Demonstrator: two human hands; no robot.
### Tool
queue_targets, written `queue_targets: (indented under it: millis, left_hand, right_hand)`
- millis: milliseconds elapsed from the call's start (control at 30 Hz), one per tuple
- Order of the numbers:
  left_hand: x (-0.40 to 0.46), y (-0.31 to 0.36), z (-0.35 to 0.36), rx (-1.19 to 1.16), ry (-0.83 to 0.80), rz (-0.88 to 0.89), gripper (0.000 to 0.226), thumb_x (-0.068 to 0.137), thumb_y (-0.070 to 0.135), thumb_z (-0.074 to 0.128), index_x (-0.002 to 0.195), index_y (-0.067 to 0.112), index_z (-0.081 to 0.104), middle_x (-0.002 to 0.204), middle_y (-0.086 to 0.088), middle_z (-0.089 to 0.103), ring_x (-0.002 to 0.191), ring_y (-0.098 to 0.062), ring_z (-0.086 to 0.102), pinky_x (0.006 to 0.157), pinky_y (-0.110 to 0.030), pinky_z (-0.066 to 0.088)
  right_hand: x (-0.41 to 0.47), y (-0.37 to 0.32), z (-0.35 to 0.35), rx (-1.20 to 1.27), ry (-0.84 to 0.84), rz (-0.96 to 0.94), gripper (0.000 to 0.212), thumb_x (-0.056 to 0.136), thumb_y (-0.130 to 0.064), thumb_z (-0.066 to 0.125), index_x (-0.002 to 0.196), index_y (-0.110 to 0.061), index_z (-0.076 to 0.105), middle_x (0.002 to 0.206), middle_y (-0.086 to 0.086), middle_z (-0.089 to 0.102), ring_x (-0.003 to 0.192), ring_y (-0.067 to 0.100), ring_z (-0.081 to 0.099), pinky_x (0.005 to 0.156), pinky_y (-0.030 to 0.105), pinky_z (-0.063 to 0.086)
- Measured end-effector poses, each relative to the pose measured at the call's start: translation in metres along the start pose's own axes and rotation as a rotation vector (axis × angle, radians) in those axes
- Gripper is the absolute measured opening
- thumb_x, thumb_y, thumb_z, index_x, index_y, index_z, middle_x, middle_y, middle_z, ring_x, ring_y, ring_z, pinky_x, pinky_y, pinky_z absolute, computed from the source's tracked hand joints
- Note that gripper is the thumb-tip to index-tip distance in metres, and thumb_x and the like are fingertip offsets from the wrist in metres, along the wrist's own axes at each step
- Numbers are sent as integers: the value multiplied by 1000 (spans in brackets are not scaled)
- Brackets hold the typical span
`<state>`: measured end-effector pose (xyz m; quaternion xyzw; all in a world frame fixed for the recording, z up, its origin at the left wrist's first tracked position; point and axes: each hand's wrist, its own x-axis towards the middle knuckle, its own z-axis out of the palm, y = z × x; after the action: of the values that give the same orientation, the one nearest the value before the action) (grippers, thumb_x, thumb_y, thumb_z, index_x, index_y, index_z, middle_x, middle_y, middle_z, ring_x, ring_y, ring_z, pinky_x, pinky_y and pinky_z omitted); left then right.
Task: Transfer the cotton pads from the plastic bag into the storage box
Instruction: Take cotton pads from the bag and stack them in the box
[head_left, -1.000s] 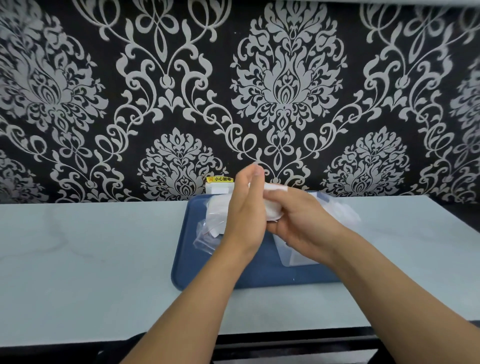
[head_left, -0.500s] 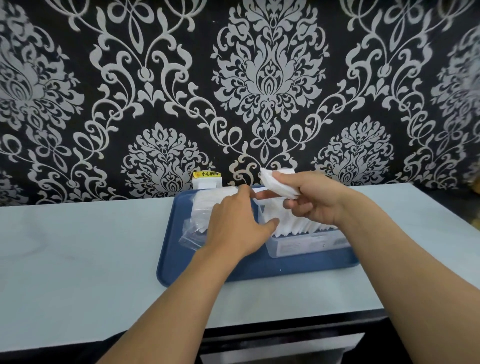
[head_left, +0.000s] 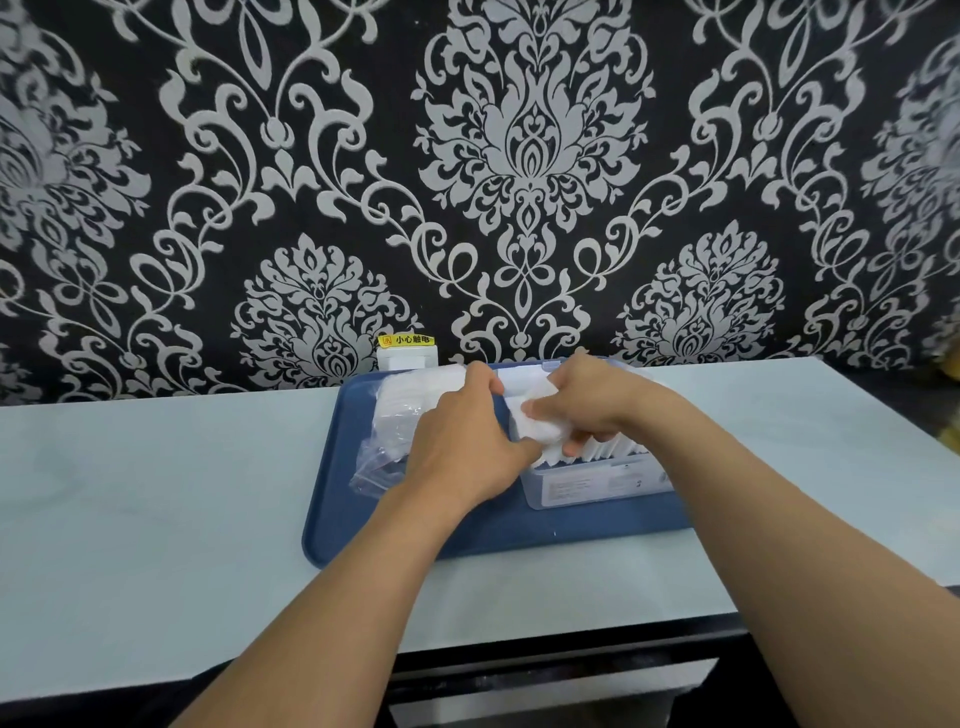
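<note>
A clear plastic bag (head_left: 384, 457) of white cotton pads lies on the left half of a blue tray (head_left: 363, 519). To its right stands a clear storage box (head_left: 597, 483) with a row of upright white pads (head_left: 618, 449) inside. My left hand (head_left: 467, 441) lies over the bag's right side, fingers reaching toward the box's left end. My right hand (head_left: 592, 405) holds a small stack of white cotton pads (head_left: 535, 423) at the left end of the box, touching the row there. Both hands hide part of the box's interior.
The tray sits on a pale marble-look counter (head_left: 156, 493) against a black and silver patterned wall. A small white socket block with a yellow warning label (head_left: 408, 351) stands behind the tray. The counter's front edge drops to a dark cabinet (head_left: 545, 675).
My right hand came down from above the box with its stack of pads, lowering them onto the box's left end. My left hand stayed on the bag and shifted slightly toward the box.
</note>
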<state>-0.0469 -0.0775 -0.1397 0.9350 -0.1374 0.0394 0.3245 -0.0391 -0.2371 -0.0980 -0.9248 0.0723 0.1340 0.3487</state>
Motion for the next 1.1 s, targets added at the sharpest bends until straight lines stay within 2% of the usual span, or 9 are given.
queue_targets:
  millis: [233, 400, 500, 600, 700, 800, 900, 1000, 1100]
  left_hand:
    - [0, 0, 5, -18, -11, 83, 42, 73, 36, 73, 97, 33, 39, 81, 5, 68, 78, -24, 65, 73, -44, 56]
    - [-1, 2, 9, -63, -23, 102, 36, 67, 34, 67, 92, 31, 41, 77, 3, 68, 74, -24, 64, 69, -46, 56]
    - [-1, 2, 9, -58, -19, 91, 31, 68, 31, 66, 87, 30, 42, 76, 2, 68, 73, -24, 63, 67, -44, 55]
    - [-2, 3, 5, -9, -21, 105, 19, 71, 32, 63, 84, 27, 49, 78, 4, 68, 80, -25, 62, 70, -40, 52]
    - [-5, 8, 3, 156, -12, 161, 24, 85, 41, 61, 90, 20, 52, 88, 2, 67, 88, -26, 58, 72, -37, 44]
    - [-7, 10, 1, 257, 14, 188, 30, 90, 45, 56, 99, 18, 49, 93, -4, 66, 88, -30, 58, 70, -37, 37]
    - [-5, 11, 2, 237, 30, 202, 32, 87, 40, 58, 108, 20, 44, 94, -4, 67, 80, -30, 56, 70, -37, 39]
    - [-6, 12, 5, 218, 29, 242, 36, 87, 35, 58, 118, 24, 44, 102, -3, 66, 85, -30, 60, 76, -39, 44]
    - [-7, 13, 8, 223, 11, 249, 30, 90, 34, 54, 116, 20, 55, 111, -3, 64, 99, -29, 61, 83, -39, 46]
  right_hand:
    - [10, -5, 14, -223, 172, 42, 36, 73, -23, 78, 61, -16, 45, 39, -5, 50, 53, 18, 71, 47, 20, 41]
    - [9, -14, 35, -491, 449, 13, 15, 79, -12, 65, 81, -14, 50, 80, 0, 56, 75, 22, 59, 62, 28, 44]
    - [10, -15, 43, -555, 555, -32, 13, 83, -10, 58, 84, -15, 46, 86, 3, 53, 87, 26, 65, 63, 30, 43]
    - [9, -12, 39, -473, 480, -5, 16, 82, -14, 60, 76, -13, 45, 83, 4, 58, 83, 26, 65, 61, 29, 44]
    - [2, -7, 21, -157, 185, 18, 20, 77, -17, 67, 64, -5, 58, 64, 11, 69, 56, 23, 65, 50, 25, 48]
    - [-15, 2, 4, 89, 149, -53, 19, 81, -13, 71, 91, 2, 70, 77, 23, 74, 60, 28, 72, 50, 29, 58]
    - [-30, 14, -9, 93, 349, -208, 9, 80, -4, 65, 77, -6, 74, 67, 10, 74, 63, 25, 73, 58, 37, 63]
    - [-38, 21, -6, -46, 106, -193, 26, 81, -5, 62, 62, -16, 77, 62, -1, 73, 64, 19, 69, 64, 32, 59]
    - [-32, 24, 9, -226, -19, -181, 37, 88, -11, 59, 55, -27, 65, 47, -19, 57, 56, 4, 50, 54, 16, 38]
